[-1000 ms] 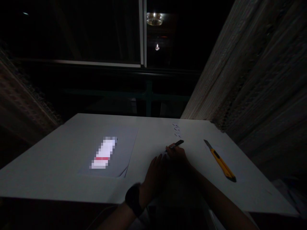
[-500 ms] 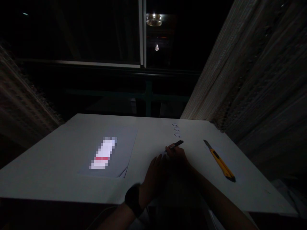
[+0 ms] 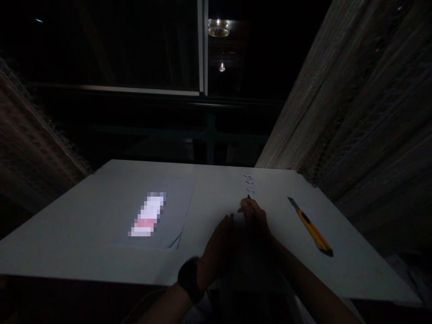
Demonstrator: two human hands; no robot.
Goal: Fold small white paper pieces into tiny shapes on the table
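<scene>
My right hand is closed around a slim dark pen, whose end shows above the fingers. Beside it, my left hand lies on the white table with its fingers stretched out, and a dark watch circles that wrist. Something pale and small shows between the two hands, too dim to name. Just beyond my right hand is a short row of small white pieces with dark marks. To the right lies a yellow utility knife with its blade out.
A phone with a lit, blurred screen lies on a paper sheet at the left of the table. Curtains hang on both sides. Behind the table is a dark window with a pale frame.
My right hand has turned and shifted slightly right, so the pen now points away instead of right. It has drawn a little apart from my left hand, which stays almost in place.
</scene>
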